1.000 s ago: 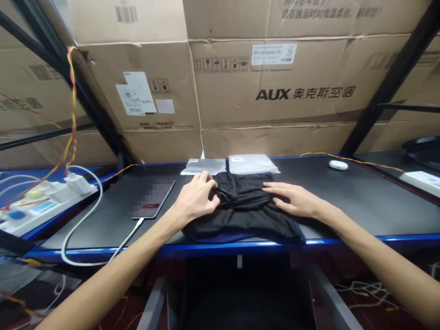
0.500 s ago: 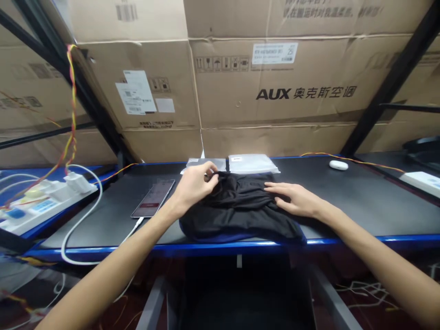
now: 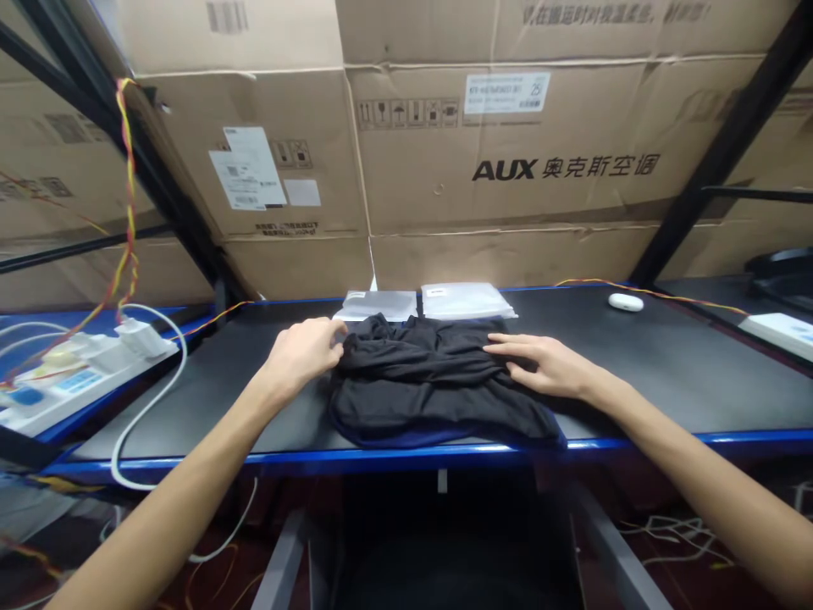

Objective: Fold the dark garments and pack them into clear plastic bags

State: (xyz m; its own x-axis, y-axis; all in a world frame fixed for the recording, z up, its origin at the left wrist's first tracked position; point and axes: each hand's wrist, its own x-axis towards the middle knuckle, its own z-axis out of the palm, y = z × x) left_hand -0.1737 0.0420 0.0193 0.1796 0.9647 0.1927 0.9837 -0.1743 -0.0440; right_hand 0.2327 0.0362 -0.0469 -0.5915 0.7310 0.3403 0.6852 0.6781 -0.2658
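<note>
Head view, nearest to farthest. Nearest, the blue front edge [image 3: 406,462] of the desk is running left to right below my forearms. Just behind it, a black cloth [image 3: 438,415] is lying loosely bunched on the dark desktop [image 3: 666,381], a navy band showing along its near side. Its long axis is running left to right, parallel to the desk edge, so that its two ends are facing my two hands. My left hand [image 3: 305,352] is meeting the far part of the left end, the cloth extending rightward from its fingertips; thumb and forefinger are curling toward each other there, though whether they are pinching a fold I cannot tell. My right hand [image 3: 550,364] is resting unclosed at the opposite side, fingers extended leftward over the wrinkles and gripping nothing. Of the two, the right fingertips are reaching nearer to the middle of the cloth. Beyond its far side, a left packet [image 3: 374,305] and a right packet [image 3: 467,301] are lying side by side. Farthest, printed cardboard [image 3: 559,199] is standing as a wall behind the desk.
</note>
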